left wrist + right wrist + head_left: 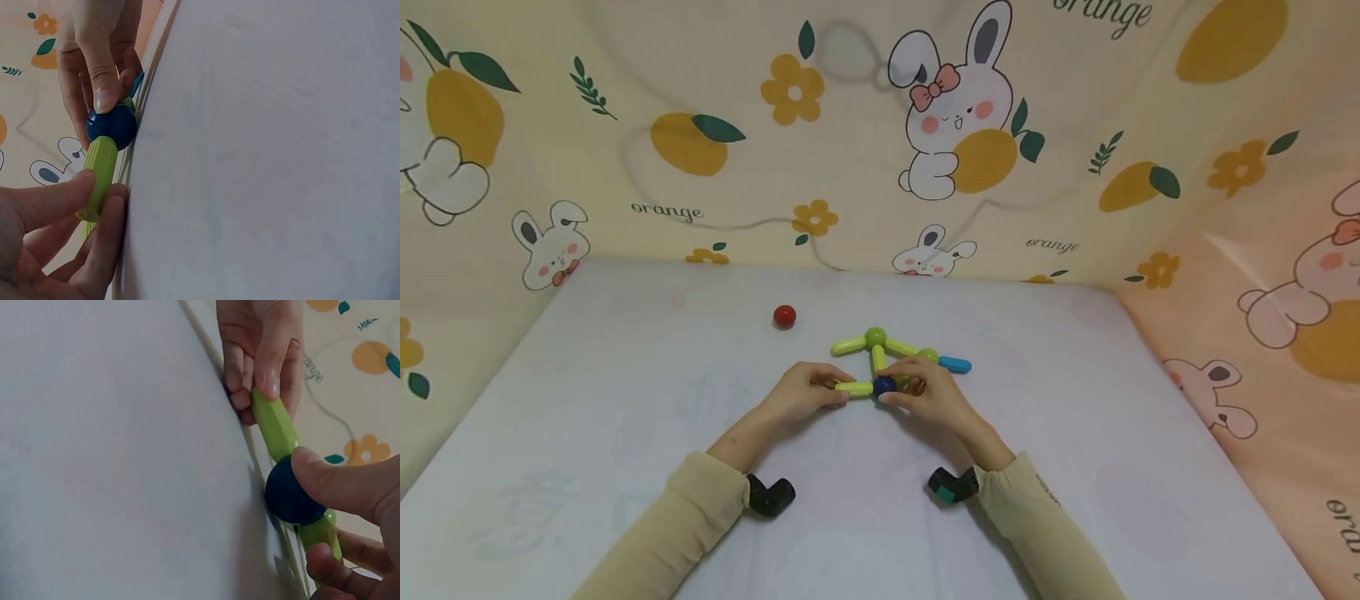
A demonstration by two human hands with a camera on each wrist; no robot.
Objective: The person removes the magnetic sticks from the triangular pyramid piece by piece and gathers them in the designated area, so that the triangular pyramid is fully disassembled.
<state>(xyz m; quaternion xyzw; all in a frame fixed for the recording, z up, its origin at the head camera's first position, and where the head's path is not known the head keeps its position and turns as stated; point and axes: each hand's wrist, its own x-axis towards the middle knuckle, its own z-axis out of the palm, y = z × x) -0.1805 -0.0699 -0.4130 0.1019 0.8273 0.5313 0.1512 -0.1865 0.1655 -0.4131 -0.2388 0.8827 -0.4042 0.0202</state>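
Note:
My left hand [797, 390] pinches a yellow-green rod [856, 389] of a ball-and-rod building set between thumb and fingers. The rod's far end meets a dark blue ball [884, 385], which my right hand [936, 398] holds by thumb and fingers. In the right wrist view, another yellow-green rod [320, 535] sits against the ball near the right fingers. Just behind, more rods run from a green ball [876, 337] and a second green ball [928, 356]; a blue rod [955, 365] points right. Right fingers partly hide the nearer joints.
A red ball [785, 317] lies alone on the white-covered table [625, 400], behind and left of the hands. A patterned cloth [850, 167] with rabbits and oranges rises at the back and sides. Dark wrist devices [771, 497] sit at both cuffs.

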